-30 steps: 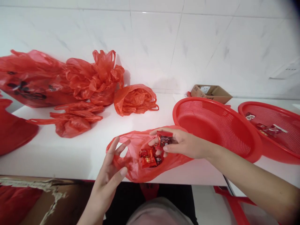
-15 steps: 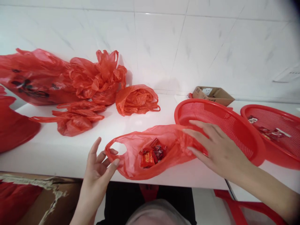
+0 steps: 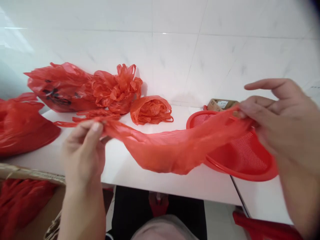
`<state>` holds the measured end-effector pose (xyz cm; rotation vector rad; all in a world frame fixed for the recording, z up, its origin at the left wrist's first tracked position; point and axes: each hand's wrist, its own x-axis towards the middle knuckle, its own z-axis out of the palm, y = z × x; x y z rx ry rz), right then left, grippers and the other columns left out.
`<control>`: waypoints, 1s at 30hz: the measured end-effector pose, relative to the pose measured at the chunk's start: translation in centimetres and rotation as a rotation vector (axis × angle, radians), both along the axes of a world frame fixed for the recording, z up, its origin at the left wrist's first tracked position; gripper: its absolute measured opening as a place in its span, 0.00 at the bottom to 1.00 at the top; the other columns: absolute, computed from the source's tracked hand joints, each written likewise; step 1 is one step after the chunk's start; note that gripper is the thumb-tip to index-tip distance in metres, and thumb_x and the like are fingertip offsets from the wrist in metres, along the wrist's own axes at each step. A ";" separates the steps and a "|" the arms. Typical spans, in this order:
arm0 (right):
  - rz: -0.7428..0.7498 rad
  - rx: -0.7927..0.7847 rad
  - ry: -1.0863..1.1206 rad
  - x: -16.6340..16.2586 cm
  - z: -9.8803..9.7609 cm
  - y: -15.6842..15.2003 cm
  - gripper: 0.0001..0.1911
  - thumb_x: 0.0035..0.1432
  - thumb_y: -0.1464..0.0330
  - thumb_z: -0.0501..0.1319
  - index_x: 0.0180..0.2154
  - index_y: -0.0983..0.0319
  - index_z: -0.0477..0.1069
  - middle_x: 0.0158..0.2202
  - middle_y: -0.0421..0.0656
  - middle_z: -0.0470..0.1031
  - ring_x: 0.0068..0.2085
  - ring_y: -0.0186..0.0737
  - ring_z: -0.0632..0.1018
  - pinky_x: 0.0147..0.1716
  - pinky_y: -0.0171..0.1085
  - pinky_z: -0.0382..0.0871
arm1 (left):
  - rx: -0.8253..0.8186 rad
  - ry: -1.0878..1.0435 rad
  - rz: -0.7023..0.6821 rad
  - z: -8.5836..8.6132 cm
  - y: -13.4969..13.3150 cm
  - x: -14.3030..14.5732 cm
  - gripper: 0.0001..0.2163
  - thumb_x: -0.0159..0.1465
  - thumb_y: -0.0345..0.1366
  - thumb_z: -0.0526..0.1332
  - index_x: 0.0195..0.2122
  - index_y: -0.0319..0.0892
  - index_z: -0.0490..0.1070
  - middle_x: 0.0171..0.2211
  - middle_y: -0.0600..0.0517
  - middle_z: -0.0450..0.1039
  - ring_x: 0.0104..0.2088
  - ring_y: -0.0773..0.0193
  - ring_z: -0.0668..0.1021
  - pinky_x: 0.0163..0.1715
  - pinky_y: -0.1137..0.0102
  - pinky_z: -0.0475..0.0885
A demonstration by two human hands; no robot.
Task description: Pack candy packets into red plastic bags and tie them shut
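A thin red plastic bag (image 3: 170, 150) is stretched sideways above the white table between my two hands. My left hand (image 3: 86, 143) pinches one handle end between thumb and fingers. The other end is gripped by my right hand (image 3: 272, 113), thumb against a bent finger, with the index finger held out. The bag sags in the middle, and a darker lump shows dimly through its lower part; its contents are hidden. Partly behind the bag and my right hand is a red perforated basket (image 3: 250, 156).
Crumpled red bags (image 3: 151, 111) and a large tied red bag (image 3: 60, 88) stand along the tiled wall. Another red bag (image 3: 22, 130) lies at the left. A small cardboard box (image 3: 221, 104) is behind the basket. At lower left, an open carton (image 3: 32, 171) holds red material.
The bag was resting open on the table with wrapped packets visible inside. Now both hands have lifted it and pulled its ends apart; the right hand has closed on its end.
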<state>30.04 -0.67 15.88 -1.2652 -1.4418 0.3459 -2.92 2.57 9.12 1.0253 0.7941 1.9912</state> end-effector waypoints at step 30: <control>0.536 -0.085 -0.212 -8.4 -1.0 9.5 0.07 0.54 0.73 0.55 0.36 0.61 0.68 0.32 0.38 0.72 0.30 0.32 0.72 0.30 0.35 0.66 | -0.375 0.660 -0.843 4.5 7.1 5.1 0.15 0.62 0.49 0.62 0.31 0.42 0.70 0.19 0.57 0.64 0.18 0.72 0.67 0.17 0.77 0.61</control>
